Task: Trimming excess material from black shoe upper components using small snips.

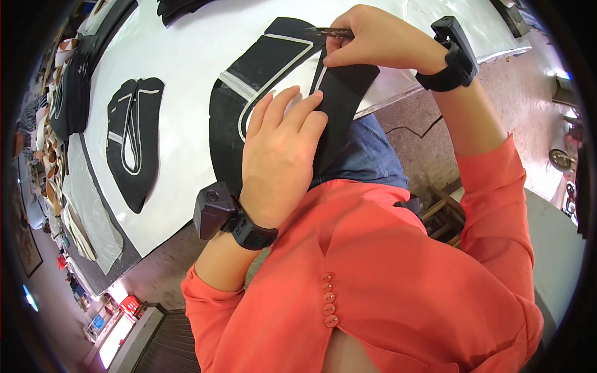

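Note:
A large black curved piece (231, 133), shaped like a shoe upper, lies on the white table, with a white strip along its inner opening. My left hand (278, 137) rests on it with fingers stretched out over the opening, thumb and index near the strip's right side. My right hand (373, 40) is closed around a slim dark pointed tool (329, 32), whose exact kind I cannot make out. The tool points left over the piece's top edge. Below it, my right fingertips pinch at the edge of the piece beside the white strip (321, 79).
A similar black piece (147, 161) with white trim lies to the left on the white table (183, 62). Stacked black pieces (76, 93) sit at the far left edge, and more black material (180, 9) at the top. A cable (415, 133) runs across the floor at right.

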A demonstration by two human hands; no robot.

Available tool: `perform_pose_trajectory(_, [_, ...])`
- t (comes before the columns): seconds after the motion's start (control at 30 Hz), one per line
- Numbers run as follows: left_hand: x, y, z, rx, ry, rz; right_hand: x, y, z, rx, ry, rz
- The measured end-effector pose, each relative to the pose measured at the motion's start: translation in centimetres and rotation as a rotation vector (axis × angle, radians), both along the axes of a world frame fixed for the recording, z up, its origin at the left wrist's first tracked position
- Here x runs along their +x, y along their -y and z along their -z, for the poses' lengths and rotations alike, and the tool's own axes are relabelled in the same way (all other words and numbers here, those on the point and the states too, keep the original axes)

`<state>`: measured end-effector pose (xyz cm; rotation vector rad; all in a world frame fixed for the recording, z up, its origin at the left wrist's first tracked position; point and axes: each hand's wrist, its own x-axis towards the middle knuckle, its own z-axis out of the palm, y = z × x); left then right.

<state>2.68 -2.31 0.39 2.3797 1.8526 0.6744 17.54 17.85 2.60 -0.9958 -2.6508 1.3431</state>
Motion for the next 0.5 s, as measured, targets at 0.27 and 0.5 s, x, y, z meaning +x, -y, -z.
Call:
perform_pose_trajectory(0.27, [-0.1,-1.4,-0.1,0.014,-0.028,0.018,-0.3,-0.2,1.1,0.028,0.012,0.035])
perform_pose_trajectory(0.5, [0.3,-3.2,-0.3,0.06,-0.075,0.047,-0.3,-0.3,1.2,0.103,-0.015,-0.031])
